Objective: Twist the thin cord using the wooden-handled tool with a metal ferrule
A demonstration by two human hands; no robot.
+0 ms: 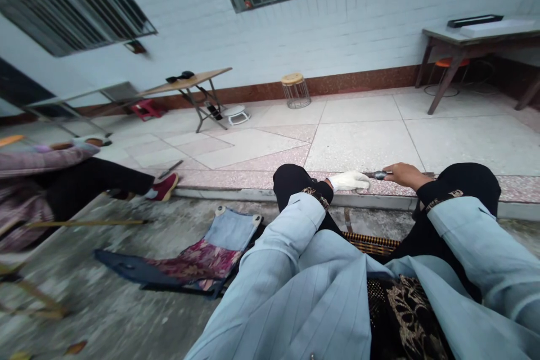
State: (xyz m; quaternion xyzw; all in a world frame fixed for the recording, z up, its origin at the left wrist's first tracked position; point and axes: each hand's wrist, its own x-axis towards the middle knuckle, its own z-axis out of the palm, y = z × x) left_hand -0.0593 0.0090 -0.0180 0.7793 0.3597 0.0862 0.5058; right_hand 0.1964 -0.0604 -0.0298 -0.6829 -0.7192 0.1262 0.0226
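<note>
- Dark, slim tool [378, 175]: roughly level between your knees [472, 183], above the step edge [248, 195] in view.
- Your right hand [403, 174]: bare, wrapped round the tool.
- Your left hand [349, 181]: gloved, at its left end; cannot tell if gripping.
- Ahead: tiled floor [358, 143] runs to round stool [295, 93] near wall [363, 28].
- Left: fabric seat [225, 230] beside your sleeve [276, 253].

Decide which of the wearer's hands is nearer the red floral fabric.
Left: the gloved left hand is beyond and right of the fabric; the bare right hand, farther right.
</note>
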